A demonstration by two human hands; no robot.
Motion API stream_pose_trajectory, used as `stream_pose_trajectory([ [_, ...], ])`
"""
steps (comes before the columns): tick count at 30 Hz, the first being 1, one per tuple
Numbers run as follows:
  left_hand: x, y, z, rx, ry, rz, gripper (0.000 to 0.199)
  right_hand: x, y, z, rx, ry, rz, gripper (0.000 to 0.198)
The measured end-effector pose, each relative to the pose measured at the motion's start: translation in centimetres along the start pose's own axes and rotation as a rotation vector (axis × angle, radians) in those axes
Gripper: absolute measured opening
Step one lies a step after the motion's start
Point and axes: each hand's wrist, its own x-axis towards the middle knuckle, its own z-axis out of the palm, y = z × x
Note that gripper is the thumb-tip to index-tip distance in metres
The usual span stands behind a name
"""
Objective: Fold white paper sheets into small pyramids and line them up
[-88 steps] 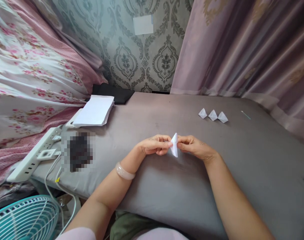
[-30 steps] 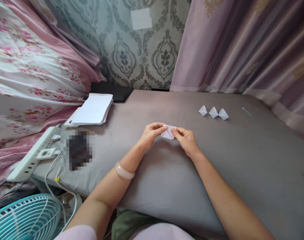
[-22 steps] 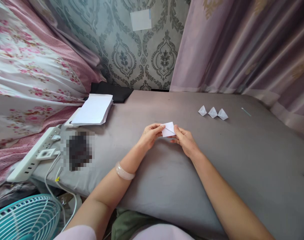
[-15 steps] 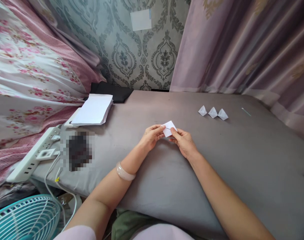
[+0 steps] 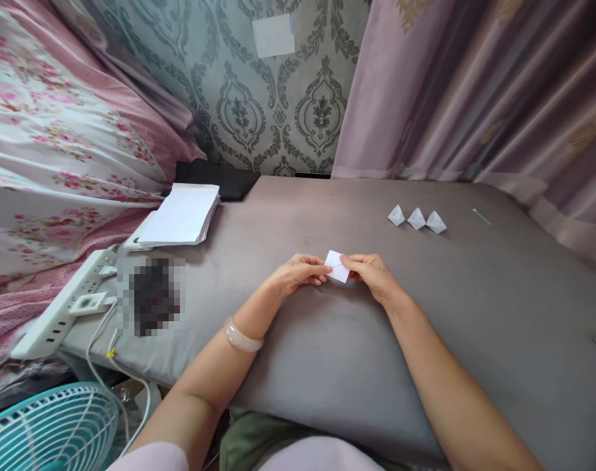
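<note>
A small square of folded white paper [image 5: 337, 268], with a crease or slit across its face, is held over the grey cloth surface [image 5: 298, 340]. My left hand [image 5: 301, 273] pinches its left edge between thumb and fingers. On the opposite edge my right hand [image 5: 370, 272] grips it, thumb on top and fingers partly hidden beneath. Beyond my right hand stand three folded white paper shapes in a row: a left one [image 5: 396, 215], a middle one [image 5: 417, 218] and a right one [image 5: 436, 222].
A stack of white paper [image 5: 182, 214] lies at the far left beside a black cloth item [image 5: 219, 180]. Nearer are a power strip [image 5: 65, 307] with cables and a blurred dark object [image 5: 155, 297]. A fan [image 5: 52, 425] stands lower left; a thin cotton swab-like stick [image 5: 481, 216] lies far right.
Both hands have come slightly nearer to me with the folded paper and spread a little apart. The paper has turned, and more of its face shows between the fingers.
</note>
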Motion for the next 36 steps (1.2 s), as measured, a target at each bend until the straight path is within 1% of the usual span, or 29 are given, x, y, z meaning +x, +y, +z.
stream_pose_trajectory([
  [2, 0.1, -0.2, 0.2, 0.004, 0.049, 0.046, 0.024, 0.0, 0.0, 0.2, 0.096, 0.023, 0.048, 0.04],
  [4, 0.3, -0.4, 0.5, -0.048, 0.11, 0.092, 0.024, -0.1, -0.1, 0.7, 0.22, 0.033, 0.097, 0.043],
  [6, 0.4, -0.6, 1.0, -0.102, 0.154, 0.1, 0.023, -0.1, -0.1, 1.2, 0.266, 0.038, 0.1, 0.042],
  [9, 0.4, -0.8, 1.8, -0.143, 0.178, 0.087, 0.023, 0.0, 0.1, 1.5, 0.233, 0.112, 0.025, 0.039],
  [12, 0.1, -0.7, 2.1, -0.124, 0.127, 0.05, 0.026, 0.2, 0.4, 1.2, 0.161, 0.171, -0.012, 0.041],
  [15, -0.3, -0.4, 1.7, -0.041, 0.017, -0.009, 0.031, 0.3, 0.5, 0.5, 0.043, 0.14, -0.019, 0.042],
  [17, -0.4, -0.2, 1.3, -0.025, -0.001, -0.015, 0.035, 0.3, 0.5, 0.2, -0.011, 0.072, -0.015, 0.042],
  [19, -0.4, -0.1, 0.9, -0.036, 0.029, 0.012, 0.036, 0.1, 0.5, 0.0, -0.041, 0.001, -0.008, 0.042],
  [21, -0.1, -0.2, 0.7, -0.034, 0.063, 0.045, 0.033, 0.0, 0.4, 0.0, -0.047, -0.041, -0.009, 0.041],
  [24, 0.4, -0.6, 0.6, -0.029, 0.147, 0.11, 0.027, -0.2, 0.2, 0.1, 0.022, -0.059, 0.025, 0.041],
  [26, 0.6, -0.8, 0.5, -0.031, 0.217, 0.163, 0.025, -0.3, 0.2, 0.2, 0.095, -0.06, 0.063, 0.037],
  [29, 0.7, -1.0, 0.5, -0.005, 0.267, 0.204, 0.023, -0.3, 0.1, 0.2, 0.115, -0.027, 0.074, 0.028],
  [33, 0.5, -0.9, 0.7, 0.081, 0.304, 0.157, 0.019, -0.1, 0.2, 0.2, -0.052, 0.072, 0.033, 0.023],
  [36, 0.4, -0.8, 0.7, 0.212, 0.339, 0.142, 0.016, 0.1, 0.5, 0.3, -0.16, 0.103, -0.003, 0.023],
])
